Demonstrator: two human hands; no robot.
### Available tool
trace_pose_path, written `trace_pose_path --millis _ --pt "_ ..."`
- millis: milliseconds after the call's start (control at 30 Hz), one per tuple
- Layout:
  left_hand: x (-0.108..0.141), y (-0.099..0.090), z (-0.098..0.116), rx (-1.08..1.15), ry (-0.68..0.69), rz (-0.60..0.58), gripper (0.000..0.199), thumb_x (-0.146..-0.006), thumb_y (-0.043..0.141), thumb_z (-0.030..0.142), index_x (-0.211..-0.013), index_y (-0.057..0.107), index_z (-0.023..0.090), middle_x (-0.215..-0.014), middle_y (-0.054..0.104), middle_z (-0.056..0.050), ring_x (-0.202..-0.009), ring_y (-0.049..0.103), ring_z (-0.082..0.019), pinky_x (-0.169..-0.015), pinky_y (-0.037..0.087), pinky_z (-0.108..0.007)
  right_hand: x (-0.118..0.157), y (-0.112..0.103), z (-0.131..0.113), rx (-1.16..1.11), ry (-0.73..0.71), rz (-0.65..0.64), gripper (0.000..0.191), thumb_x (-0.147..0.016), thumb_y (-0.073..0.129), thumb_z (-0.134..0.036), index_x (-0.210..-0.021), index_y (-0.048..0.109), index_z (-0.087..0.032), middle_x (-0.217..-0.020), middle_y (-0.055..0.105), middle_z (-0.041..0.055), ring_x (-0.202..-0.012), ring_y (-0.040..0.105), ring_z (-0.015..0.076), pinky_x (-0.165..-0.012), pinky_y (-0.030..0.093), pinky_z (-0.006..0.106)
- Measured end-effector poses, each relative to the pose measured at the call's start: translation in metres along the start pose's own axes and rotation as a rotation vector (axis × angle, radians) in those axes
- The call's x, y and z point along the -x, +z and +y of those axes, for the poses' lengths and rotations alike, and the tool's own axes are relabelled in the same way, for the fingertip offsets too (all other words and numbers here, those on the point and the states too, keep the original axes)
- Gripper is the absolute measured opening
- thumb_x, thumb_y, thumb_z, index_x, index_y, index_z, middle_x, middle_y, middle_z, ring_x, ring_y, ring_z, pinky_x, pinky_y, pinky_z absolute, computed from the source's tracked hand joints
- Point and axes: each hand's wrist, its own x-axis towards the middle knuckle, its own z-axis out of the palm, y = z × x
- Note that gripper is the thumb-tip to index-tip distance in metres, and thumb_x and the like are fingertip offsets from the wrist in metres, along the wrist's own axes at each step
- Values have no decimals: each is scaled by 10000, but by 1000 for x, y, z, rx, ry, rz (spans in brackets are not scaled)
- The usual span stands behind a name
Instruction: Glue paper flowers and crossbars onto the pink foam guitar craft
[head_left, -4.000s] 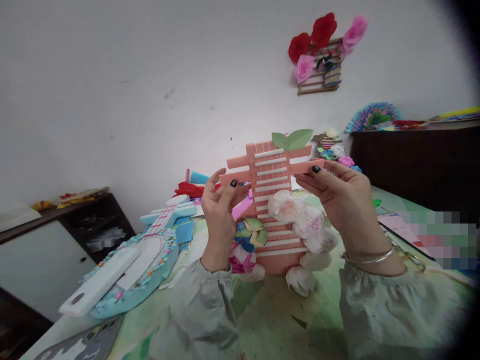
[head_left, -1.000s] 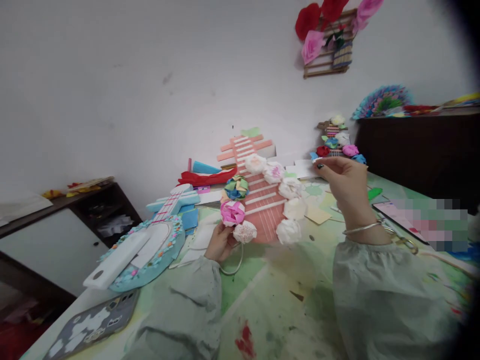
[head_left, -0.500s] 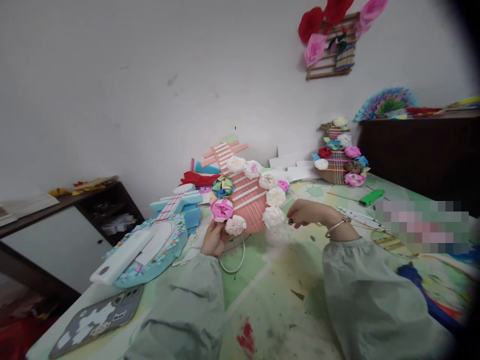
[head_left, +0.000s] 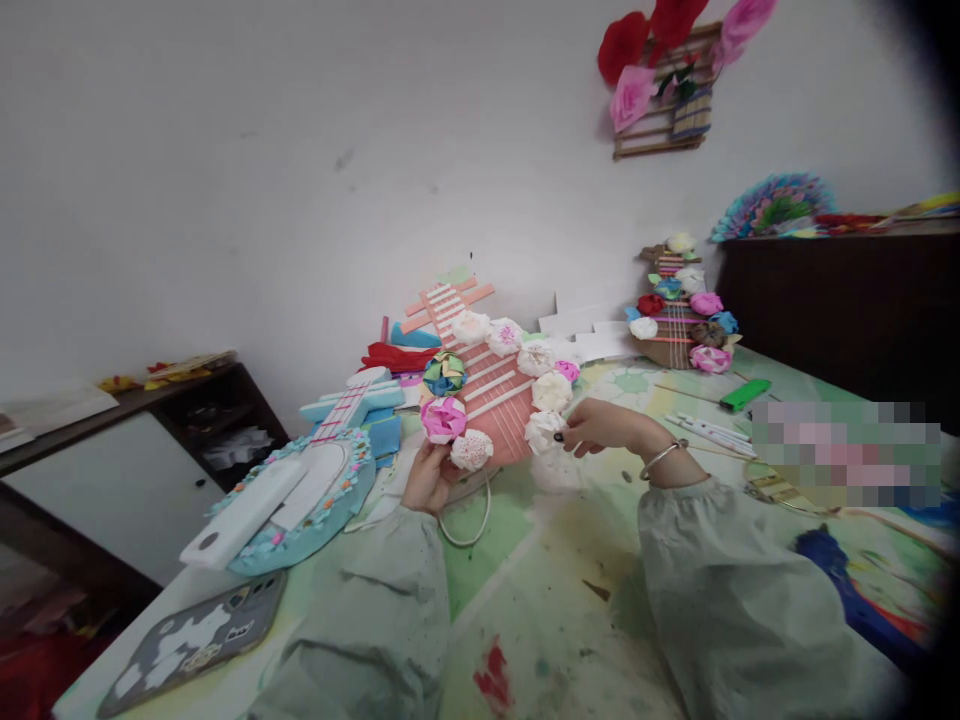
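Observation:
A pink pipa-shaped craft (head_left: pixel 499 405) with white strips and strings leans at the table's back, ringed with paper flowers. My left hand (head_left: pixel 430 480) is closed on its lower left edge, between a magenta flower (head_left: pixel 443 419) and a speckled white flower (head_left: pixel 472 450). At the lower right edge, my right hand (head_left: pixel 604 428) has its fingertips pinched at the side of a white paper flower (head_left: pixel 546 432); a dark spot shows at the fingertip. The thumb is partly hidden. A white cord (head_left: pixel 480 530) loops below the craft.
On the left lie a blue instrument craft (head_left: pixel 307 500) and a phone (head_left: pixel 195 640). A brown flowered pipa craft (head_left: pixel 679 325) stands back right. Nearer are a green box-like piece (head_left: pixel 745 394), white pens (head_left: pixel 709 433) and a blue tool (head_left: pixel 847 590). The wall (head_left: pixel 300 200) bounds the back.
My right hand has moved left, from beside the white flower to touching it. My left hand and the pink craft stay about where they were.

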Motion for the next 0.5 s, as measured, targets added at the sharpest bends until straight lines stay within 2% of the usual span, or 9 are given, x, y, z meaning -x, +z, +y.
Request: trace_pose_path --millis 133,267,400,500 --pt "-2 -1 1 17 8 23 292 -638 754 161 -880 592 182 -804 700 -4 -682 665 -162 -606 571 -302 4 -8 4 -11 -6 62 185 -743 649 -289 -745 660 -104 -801 725 145 -681 688 186 -555 505 235" --pt "-5 -4 2 34 17 46 235 -680 712 133 -875 591 183 -802 695 0 -680 661 -145 -634 571 -300 9 -16 5 -56 -99 182 131 -731 615 -200 -827 641 -115 -665 698 87 -597 667 164 -520 490 227" --pt "-7 -5 4 49 27 54 216 -697 676 102 -877 592 186 -814 691 5 -695 659 -136 -692 572 -325 11 -10 -2 -80 -246 222 207 -728 590 -174 -918 657 -128 -568 654 16 -479 589 108 -480 453 204" --pt "-6 -6 5 56 30 51 237 -687 672 88 -886 593 189 -820 693 6 -694 658 -138 -684 573 -324 8 -2 -6 -64 -280 198 234 -701 604 -159 -918 689 -131 -494 627 0 -396 518 84 -415 386 186"
